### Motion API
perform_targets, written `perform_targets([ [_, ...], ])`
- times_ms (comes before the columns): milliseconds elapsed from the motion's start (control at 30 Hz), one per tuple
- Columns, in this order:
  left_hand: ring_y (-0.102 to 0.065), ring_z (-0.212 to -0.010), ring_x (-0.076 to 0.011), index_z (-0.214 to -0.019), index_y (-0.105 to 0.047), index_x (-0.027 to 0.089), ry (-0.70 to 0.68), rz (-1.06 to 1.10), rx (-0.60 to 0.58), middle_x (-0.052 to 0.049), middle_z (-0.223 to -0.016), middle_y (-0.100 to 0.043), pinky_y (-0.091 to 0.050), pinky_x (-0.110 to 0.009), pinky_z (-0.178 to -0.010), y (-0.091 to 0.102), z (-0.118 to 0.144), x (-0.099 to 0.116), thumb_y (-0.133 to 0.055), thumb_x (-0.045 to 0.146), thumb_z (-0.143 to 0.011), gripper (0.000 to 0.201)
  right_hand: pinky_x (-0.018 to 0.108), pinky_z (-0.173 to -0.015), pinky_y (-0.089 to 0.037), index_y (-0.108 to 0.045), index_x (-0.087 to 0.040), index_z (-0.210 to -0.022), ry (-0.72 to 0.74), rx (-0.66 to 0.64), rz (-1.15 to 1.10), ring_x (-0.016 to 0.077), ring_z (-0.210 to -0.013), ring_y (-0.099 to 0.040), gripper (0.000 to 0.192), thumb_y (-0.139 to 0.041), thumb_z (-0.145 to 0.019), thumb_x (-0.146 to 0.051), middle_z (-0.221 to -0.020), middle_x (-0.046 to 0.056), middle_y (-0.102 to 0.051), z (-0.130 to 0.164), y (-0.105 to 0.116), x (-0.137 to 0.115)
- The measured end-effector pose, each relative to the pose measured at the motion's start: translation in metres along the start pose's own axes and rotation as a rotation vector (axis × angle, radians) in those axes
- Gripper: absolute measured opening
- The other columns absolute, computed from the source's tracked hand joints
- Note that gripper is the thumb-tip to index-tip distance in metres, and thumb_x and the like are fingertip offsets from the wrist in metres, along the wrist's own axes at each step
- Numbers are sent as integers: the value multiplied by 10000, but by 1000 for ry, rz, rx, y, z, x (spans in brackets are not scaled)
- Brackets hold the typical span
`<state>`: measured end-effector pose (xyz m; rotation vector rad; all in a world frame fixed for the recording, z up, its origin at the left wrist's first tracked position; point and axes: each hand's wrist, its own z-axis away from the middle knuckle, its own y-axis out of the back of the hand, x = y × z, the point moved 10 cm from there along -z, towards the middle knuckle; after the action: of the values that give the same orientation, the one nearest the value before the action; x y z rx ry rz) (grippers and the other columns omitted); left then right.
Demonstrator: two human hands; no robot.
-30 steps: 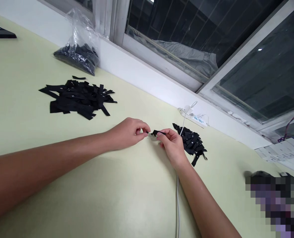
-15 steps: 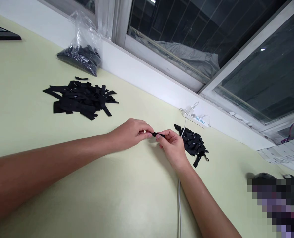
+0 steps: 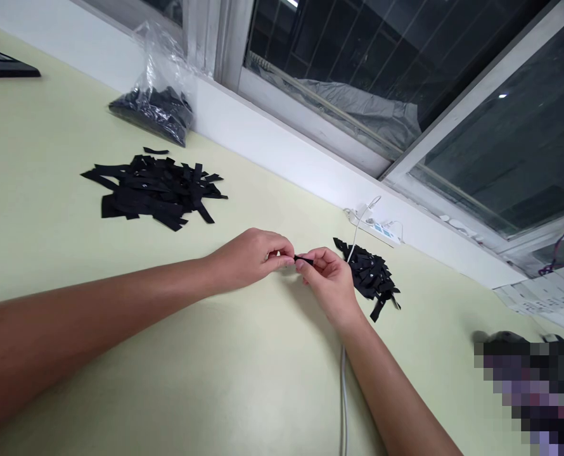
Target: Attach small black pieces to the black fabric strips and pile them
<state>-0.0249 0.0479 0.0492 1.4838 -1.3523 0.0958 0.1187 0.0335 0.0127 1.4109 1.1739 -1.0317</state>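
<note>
Both hands meet above the counter (image 3: 244, 380), fingers curled nearly closed. The left hand (image 3: 251, 256) and right hand (image 3: 329, 282) each pinch one end of a small black strip (image 3: 303, 259). A clear plastic bag (image 3: 161, 95) by the window holds black pieces.

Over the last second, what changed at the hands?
The left hand and right hand closed the gap: a second ago the small black strip stuck out of the right fingers, apart from the left fingertips; now both hands pinch it, with only a short bit showing between them. Unchanged: the big strip pile, the small pile, the plastic bag and the white cable.
</note>
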Motion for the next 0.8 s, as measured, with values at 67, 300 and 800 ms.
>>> perform_targets([
  [67, -578, -709, -122, -894, -711, 186, -10, -9, -4, -2, -821, -706, -395, -254, -680, 0, -1, 0, -588, 299, -936, 173, 255, -597, -453, -645, -209, -841, 14, -1, 0, 125, -671, -597, 229, -795, -749, -355, -834, 20, -714, 1, -1, -1],
  [300, -563, -719, -132, -891, -701, 198, 37, -35, -38, -1, -839, -692, -385, -264, -674, -2, -1, -3, -585, 349, -936, 196, 256, -604, -460, -637, -221, -866, 45, -37, 29, 138, -714, -613, 194, -762, -775, -337, -846, 17, -704, 1, -5, -6],
  [800, -566, -898, -187, -942, -625, 183, -124, -124, -87, -39, -924, -655, -400, -316, -810, -7, -1, 7, -483, 361, -1004, 236, 259, -614, -478, -636, -222, -891, 15, -102, -23, 145, -729, -619, 200, -750, -802, -360, -802, 9, -680, 2, -9, -6],
])
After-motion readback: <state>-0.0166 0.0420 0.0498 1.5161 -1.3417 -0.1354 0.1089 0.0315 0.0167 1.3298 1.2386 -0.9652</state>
